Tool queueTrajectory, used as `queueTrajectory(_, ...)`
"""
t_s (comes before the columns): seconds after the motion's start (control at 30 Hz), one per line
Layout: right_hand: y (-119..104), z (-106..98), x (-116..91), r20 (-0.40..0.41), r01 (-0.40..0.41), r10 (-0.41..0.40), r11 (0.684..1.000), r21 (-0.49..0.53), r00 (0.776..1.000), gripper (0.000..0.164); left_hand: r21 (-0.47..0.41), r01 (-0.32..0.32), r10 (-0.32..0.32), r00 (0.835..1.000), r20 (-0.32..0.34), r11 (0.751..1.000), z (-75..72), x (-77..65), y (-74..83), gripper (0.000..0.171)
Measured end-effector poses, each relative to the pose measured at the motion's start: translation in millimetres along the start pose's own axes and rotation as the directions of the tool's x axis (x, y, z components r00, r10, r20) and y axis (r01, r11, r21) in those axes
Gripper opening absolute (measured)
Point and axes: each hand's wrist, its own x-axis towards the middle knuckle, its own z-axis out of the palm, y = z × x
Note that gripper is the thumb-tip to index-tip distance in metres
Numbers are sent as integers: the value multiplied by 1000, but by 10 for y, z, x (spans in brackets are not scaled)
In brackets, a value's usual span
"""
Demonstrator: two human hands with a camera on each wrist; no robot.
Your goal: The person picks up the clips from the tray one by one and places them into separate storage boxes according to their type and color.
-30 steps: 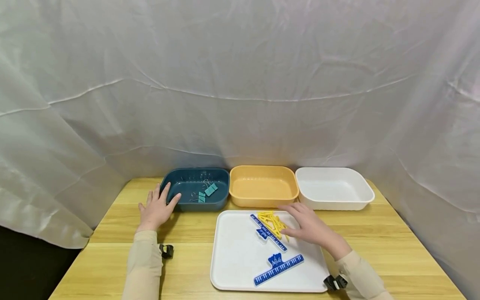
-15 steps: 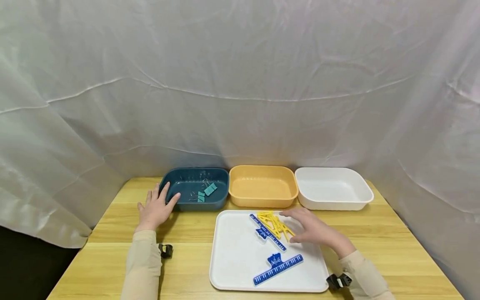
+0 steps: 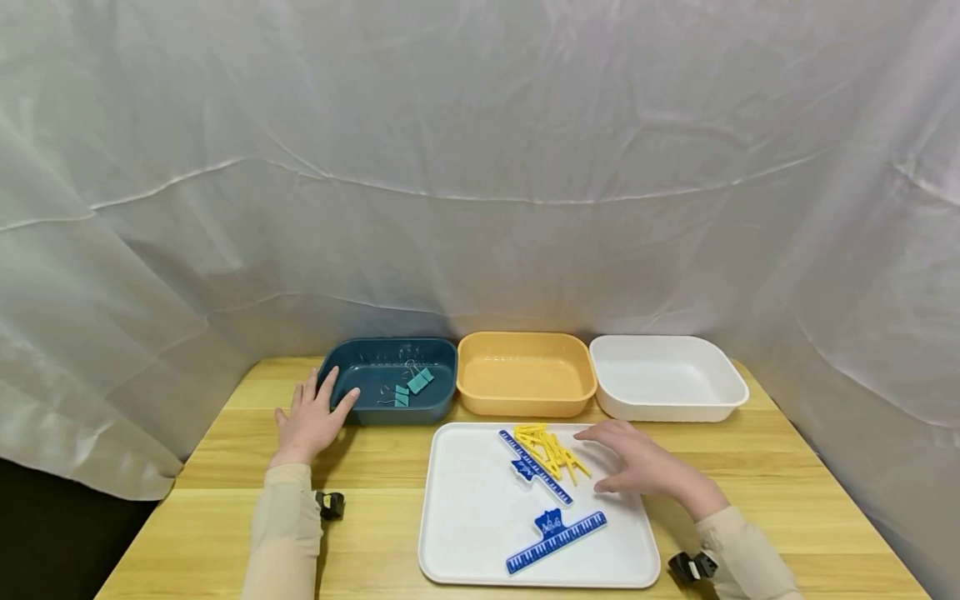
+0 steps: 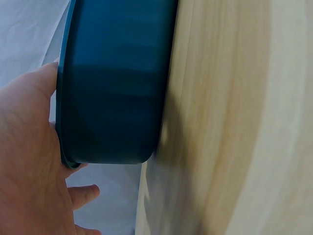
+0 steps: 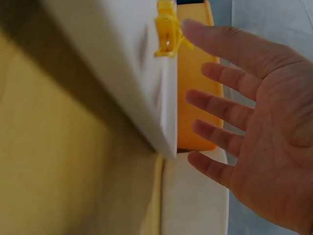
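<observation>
My left hand (image 3: 309,425) rests at the near-left corner of the dark blue bin (image 3: 375,413), its fingers spread over the rim. Inside that bin lie two teal binder clips (image 3: 420,381). Over the right side of the white tray (image 3: 465,500), my right hand (image 3: 645,462) hovers with fingers apart, holding nothing. Just left of its fingertips is a small heap of yellow clothespins (image 3: 553,452). One long blue clip with a piano-key pattern (image 3: 551,486) lies along that heap. A second piano-key clip (image 3: 557,542) lies nearer the tray's front edge.
A yellow bin (image 3: 525,406) and a white bin (image 3: 667,412) stand to the right of the blue one, in a row along the back of the wooden table (image 3: 375,517). Behind them hangs a pale curtain (image 3: 480,208).
My right hand has drawn back to the right, away from the yellow clothespins, uncovering more of them. The left hand has stayed at the blue bin.
</observation>
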Motion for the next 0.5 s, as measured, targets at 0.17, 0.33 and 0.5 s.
queueTrajectory(0.17,56,34,7,20,2,-2,1000,0,1000,75,-3,4,-4,1000,0,1000,-6,-2,3,84)
queueTrajectory(0.33,78,75,20,20,17,-17,1000,24,1000,76,-4,6,-6,1000,-3,1000,1,1,3,83)
queueTrajectory(0.5,92,135,24,25,13,-15,998,59,1000,76,-6,5,-5,1000,-6,1000,9,9,-3,83)
